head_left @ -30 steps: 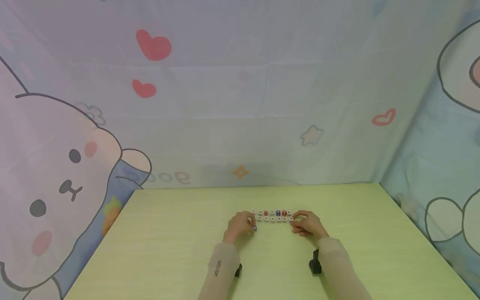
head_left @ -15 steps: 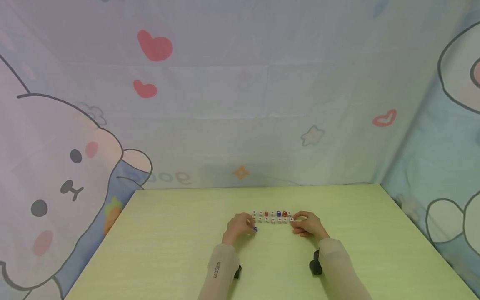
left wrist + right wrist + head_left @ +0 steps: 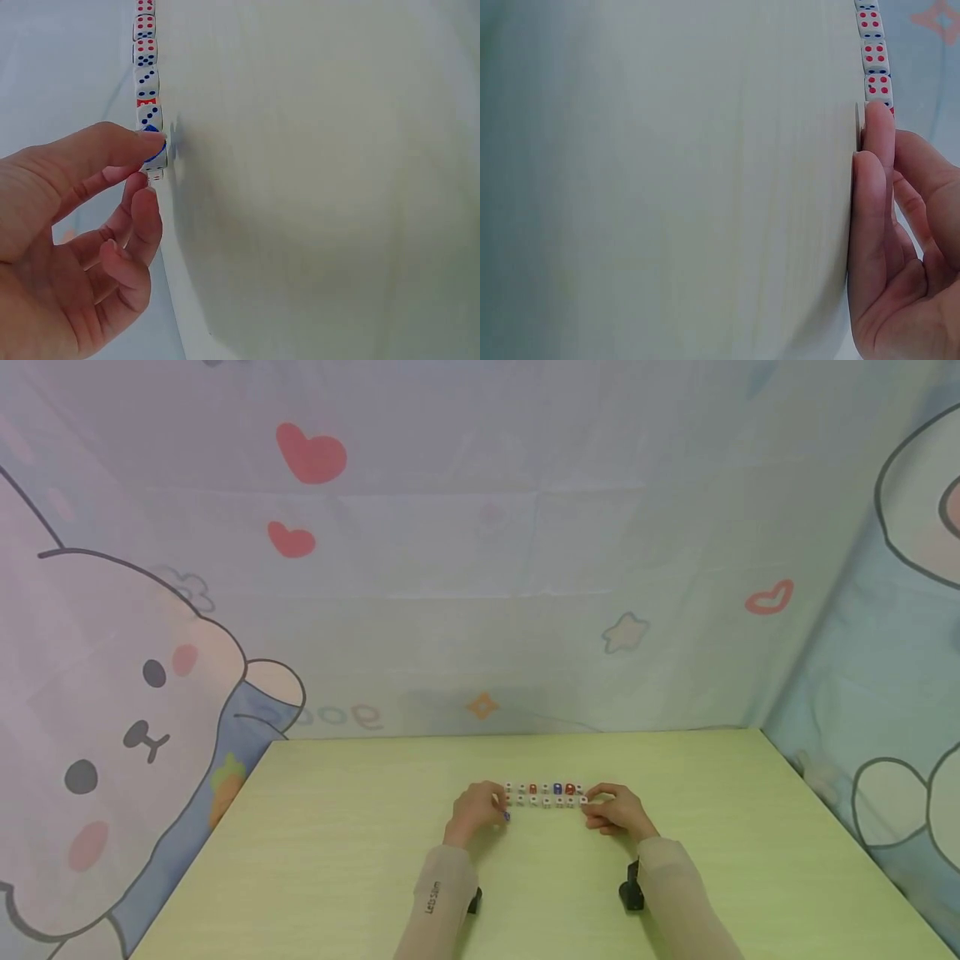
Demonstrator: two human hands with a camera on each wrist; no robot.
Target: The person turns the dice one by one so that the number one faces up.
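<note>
Two rows of small dice lie near the middle of the table, mostly white, with red and blue ones in the back row [image 3: 545,789]. In the front row [image 3: 547,802] the dice look white. My left hand [image 3: 476,810] is at the left end and pinches a blue die [image 3: 507,817] between thumb and finger. Most of that die is hidden by the thumb in the left wrist view. At the right end, my right hand [image 3: 618,811] touches the end dice with extended fingers. White dice [image 3: 874,56] with red pips show beyond those fingers in the right wrist view.
The pale yellow-green table [image 3: 337,860] reaches back to a printed cloth backdrop [image 3: 450,568]. Black camera mounts, including one by the right wrist [image 3: 632,893], hang at the sleeves.
My left hand shifts very slightly with the blue die, which dips and then rises a little leftward. My right hand and the rows stay almost still.
</note>
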